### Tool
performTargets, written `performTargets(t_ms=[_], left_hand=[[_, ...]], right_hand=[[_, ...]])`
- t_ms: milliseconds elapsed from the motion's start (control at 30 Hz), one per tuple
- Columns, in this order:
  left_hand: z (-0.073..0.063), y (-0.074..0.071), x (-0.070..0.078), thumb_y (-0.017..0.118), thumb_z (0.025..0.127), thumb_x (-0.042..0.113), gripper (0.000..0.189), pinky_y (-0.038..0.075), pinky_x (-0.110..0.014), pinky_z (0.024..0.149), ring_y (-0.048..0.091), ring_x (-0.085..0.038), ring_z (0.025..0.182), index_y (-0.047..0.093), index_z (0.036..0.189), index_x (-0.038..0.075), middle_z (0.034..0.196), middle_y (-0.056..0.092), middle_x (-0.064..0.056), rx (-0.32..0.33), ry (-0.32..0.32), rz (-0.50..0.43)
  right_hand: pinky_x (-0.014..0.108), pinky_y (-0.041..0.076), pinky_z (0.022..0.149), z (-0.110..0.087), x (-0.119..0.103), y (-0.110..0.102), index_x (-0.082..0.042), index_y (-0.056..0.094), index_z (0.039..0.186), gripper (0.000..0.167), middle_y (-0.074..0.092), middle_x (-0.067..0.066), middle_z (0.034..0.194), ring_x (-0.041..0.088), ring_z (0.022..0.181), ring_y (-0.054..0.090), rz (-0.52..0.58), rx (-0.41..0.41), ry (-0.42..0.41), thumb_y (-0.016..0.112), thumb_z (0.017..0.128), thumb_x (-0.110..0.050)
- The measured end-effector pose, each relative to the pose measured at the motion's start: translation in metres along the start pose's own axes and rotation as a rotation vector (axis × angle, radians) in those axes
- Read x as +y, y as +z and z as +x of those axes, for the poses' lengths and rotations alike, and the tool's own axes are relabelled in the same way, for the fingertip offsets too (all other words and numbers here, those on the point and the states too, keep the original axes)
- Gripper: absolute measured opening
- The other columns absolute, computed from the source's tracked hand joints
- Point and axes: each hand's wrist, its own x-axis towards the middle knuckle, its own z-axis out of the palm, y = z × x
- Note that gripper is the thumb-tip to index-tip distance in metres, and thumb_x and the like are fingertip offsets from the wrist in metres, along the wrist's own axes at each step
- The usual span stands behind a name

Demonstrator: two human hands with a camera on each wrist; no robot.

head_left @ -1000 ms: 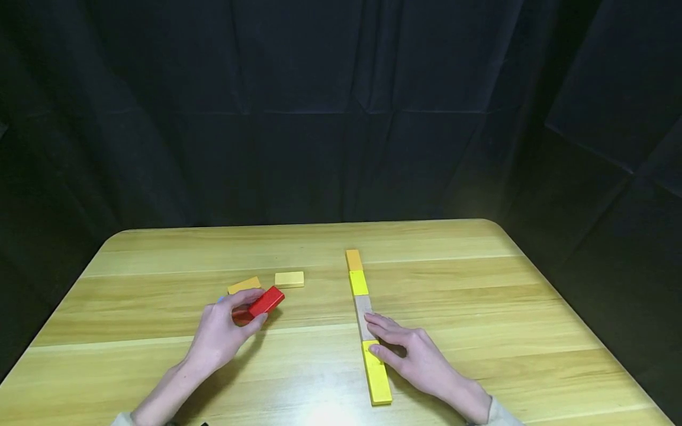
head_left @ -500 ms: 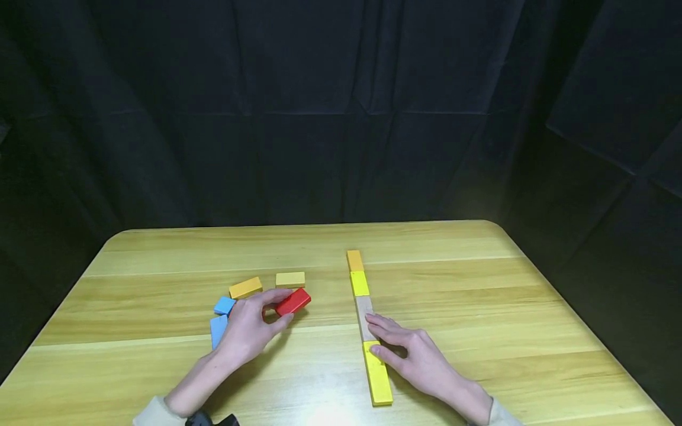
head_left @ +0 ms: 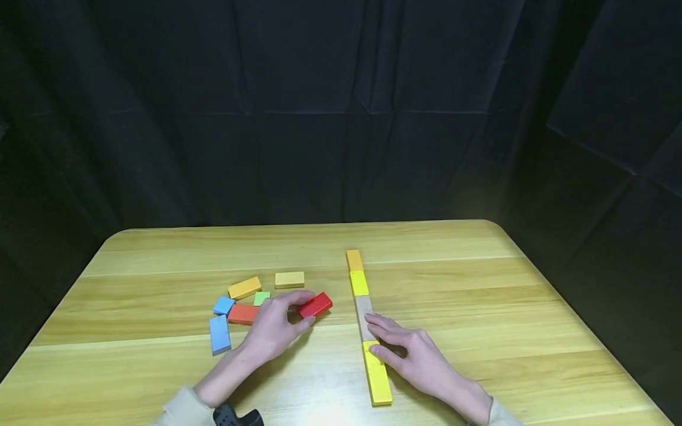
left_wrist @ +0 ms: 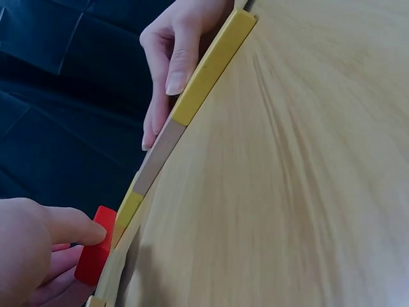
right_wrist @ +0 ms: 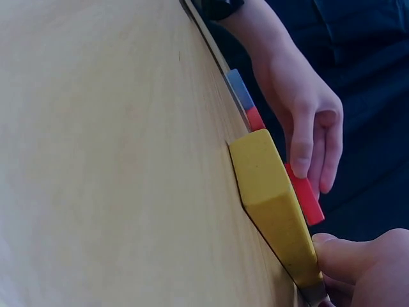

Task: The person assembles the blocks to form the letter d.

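Note:
My left hand (head_left: 277, 328) pinches a red block (head_left: 315, 305) between thumb and fingers, held a little above the table with its shadow below. The same red block (left_wrist: 96, 246) shows in the left wrist view. To the right, a straight row of blocks runs away from me: a long yellow block (head_left: 378, 381) nearest, then a grey block (head_left: 363, 306), a shorter yellow block (head_left: 359, 283) and an orange block (head_left: 354, 260). My right hand (head_left: 418, 358) rests at this row, fingertips on the grey block and thumb at the near yellow block (right_wrist: 265, 185).
Left of the row lie loose blocks on the wooden table (head_left: 469, 296): a pale yellow block (head_left: 289, 280), an orange-yellow block (head_left: 244, 288), a green block (head_left: 261, 298), another red block (head_left: 242, 314) and two blue blocks (head_left: 219, 334). A dark curtain (head_left: 319, 118) hangs behind.
My left hand has carried the red block to the right, towards the row, uncovering the blue, green and other red blocks. My right hand has stayed in place.

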Motion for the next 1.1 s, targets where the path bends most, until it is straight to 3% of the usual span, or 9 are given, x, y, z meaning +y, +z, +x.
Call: performTargets(t_ms=[167,467,733,1100], left_hand=[[0.005,0.008,0.003,0.078,0.083,0.005,0.038,0.057,-0.036,0.084,0.069,-0.016,0.096,0.069,0.12,0.003,0.109,0.075,-0.007,-0.016,0.04,0.016],[0.012,0.019,0.004,0.076,0.084,0.007,0.041,0.057,-0.034,0.082,0.069,-0.018,0.096,0.067,0.123,0.003,0.112,0.074,-0.009,-0.062,0.035,0.032],[0.017,0.023,0.006,0.077,0.083,0.004,0.046,0.058,-0.035,0.087,0.07,-0.022,0.101,0.064,0.127,0.001,0.114,0.073,-0.011,-0.071,0.06,0.063],[0.026,0.03,0.01,0.076,0.082,0.001,0.041,0.059,-0.033,0.08,0.071,-0.023,0.096,0.066,0.122,-0.002,0.11,0.074,-0.014,-0.06,0.084,0.068]], right_hand=[[0.047,0.044,0.107,0.0,0.0,0.0,-0.01,0.063,0.135,0.048,0.053,-0.008,0.147,0.02,0.136,0.05,0.001,-0.001,0.003,0.063,0.097,-0.04],[0.046,0.045,0.107,0.002,-0.002,0.001,-0.01,0.063,0.136,0.049,0.053,-0.008,0.147,0.02,0.136,0.05,0.001,-0.007,0.003,0.063,0.097,-0.04],[0.047,0.045,0.107,0.003,-0.003,0.0,-0.01,0.063,0.135,0.048,0.054,-0.006,0.147,0.02,0.136,0.05,-0.006,-0.006,-0.009,0.063,0.097,-0.04],[0.048,0.045,0.107,0.002,-0.001,-0.001,-0.011,0.062,0.136,0.049,0.053,-0.007,0.147,0.021,0.136,0.05,0.004,-0.012,0.009,0.062,0.097,-0.042]])
